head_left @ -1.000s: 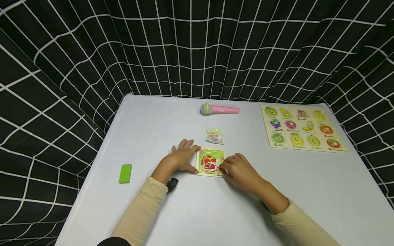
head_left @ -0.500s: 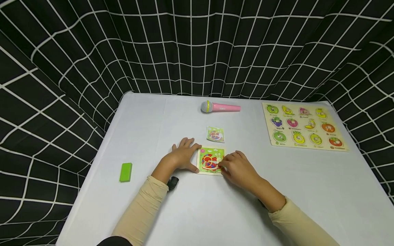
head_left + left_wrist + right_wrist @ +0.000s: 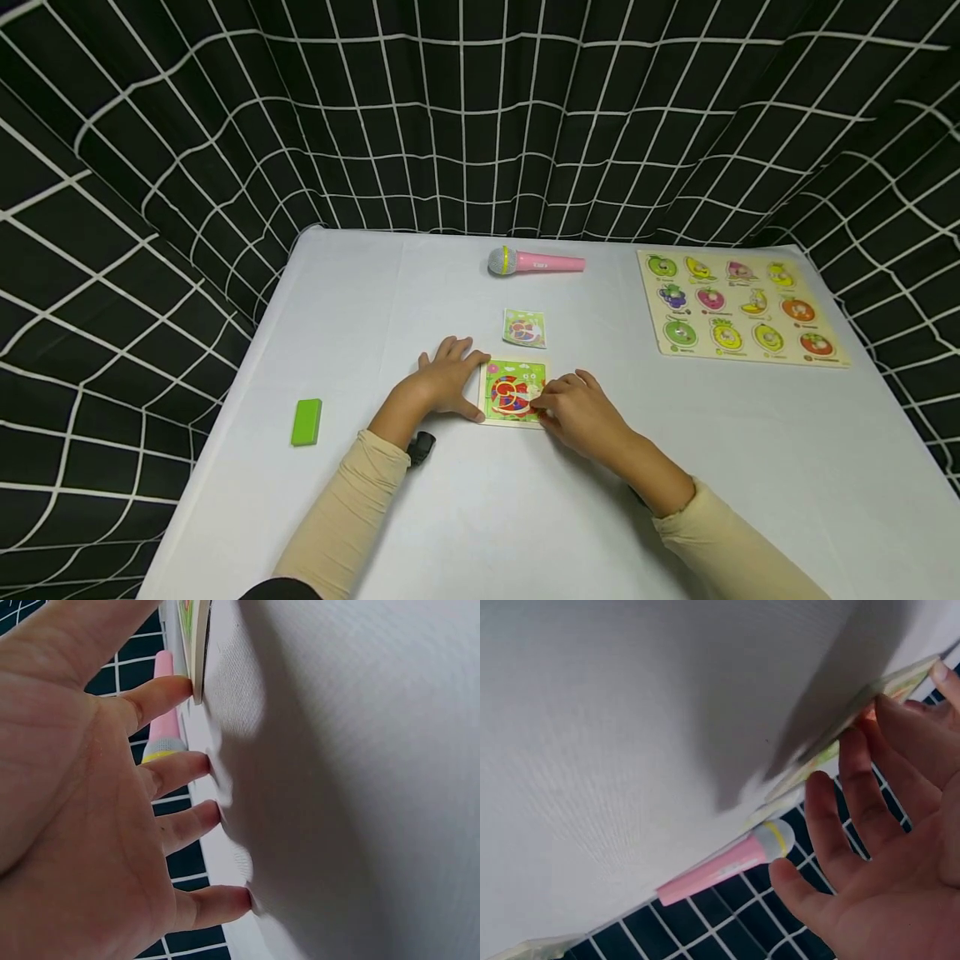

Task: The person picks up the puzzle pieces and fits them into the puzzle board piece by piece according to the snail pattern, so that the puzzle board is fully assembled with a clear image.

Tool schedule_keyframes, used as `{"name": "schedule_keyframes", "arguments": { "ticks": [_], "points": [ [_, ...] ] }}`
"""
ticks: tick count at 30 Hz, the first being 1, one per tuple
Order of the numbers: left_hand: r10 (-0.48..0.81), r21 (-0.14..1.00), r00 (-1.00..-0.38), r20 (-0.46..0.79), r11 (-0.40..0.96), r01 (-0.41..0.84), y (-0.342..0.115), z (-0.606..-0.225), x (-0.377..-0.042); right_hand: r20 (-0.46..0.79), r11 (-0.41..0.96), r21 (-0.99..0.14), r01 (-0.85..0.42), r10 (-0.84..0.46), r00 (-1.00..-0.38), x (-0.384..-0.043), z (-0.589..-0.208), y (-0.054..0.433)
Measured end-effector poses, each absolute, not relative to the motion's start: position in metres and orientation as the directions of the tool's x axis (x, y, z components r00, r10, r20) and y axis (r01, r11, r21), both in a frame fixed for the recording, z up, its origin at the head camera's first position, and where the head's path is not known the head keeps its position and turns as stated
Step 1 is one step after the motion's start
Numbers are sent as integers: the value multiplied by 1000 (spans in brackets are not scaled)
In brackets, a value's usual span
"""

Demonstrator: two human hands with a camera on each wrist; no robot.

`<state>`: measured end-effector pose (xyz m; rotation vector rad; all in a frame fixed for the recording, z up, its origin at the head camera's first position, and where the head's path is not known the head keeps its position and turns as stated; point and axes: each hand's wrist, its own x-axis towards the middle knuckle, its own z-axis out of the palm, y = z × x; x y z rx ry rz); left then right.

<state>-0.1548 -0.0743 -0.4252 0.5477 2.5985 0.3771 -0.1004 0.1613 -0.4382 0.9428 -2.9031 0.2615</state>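
A small square jigsaw puzzle board (image 3: 513, 392) with a red snail picture on green lies at the middle of the table. My left hand (image 3: 447, 388) spreads its fingers along the board's left side, thumb at the lower left corner and index fingertip at the upper left. In the left wrist view, other fingertips (image 3: 199, 817) rest on the cloth. At the board's lower right, the bent thumb and index finger of my right hand (image 3: 581, 417) hold a puzzle piece against the board, mostly hidden by the fingers. Its remaining fingers stay loosely bent in the right wrist view.
A small picture card (image 3: 524, 329) matching the puzzle lies just beyond the board. Farther back is a pink toy microphone (image 3: 537, 262). A wooden fruit puzzle (image 3: 738, 310) lies at the back right, a green block (image 3: 306, 422) at the left. Gridded black curtains (image 3: 465, 117) surround the white table.
The puzzle piece at the board's lower right, askew a second ago, now lies closer to flush. My right fingers have shifted slightly there; the left hand keeps its place.
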Motion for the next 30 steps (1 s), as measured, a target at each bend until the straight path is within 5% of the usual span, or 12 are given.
{"name": "schedule_keyframes", "arguments": {
  "ticks": [11, 21, 30],
  "points": [
    [438, 420, -825, -357, 864, 277, -85, -439, -161, -7, 786, -226, -575, -592, -806, -119, -423, 161],
    [325, 315, -945, -36, 901, 298, -86, -338, -197, 7, 924, -197, -329, -334, -943, -184, -325, 163],
    [305, 279, -952, 5, 914, 294, -79, -319, -196, -37, 952, -177, -251, -261, -965, -185, -313, 165]
  ]
}}
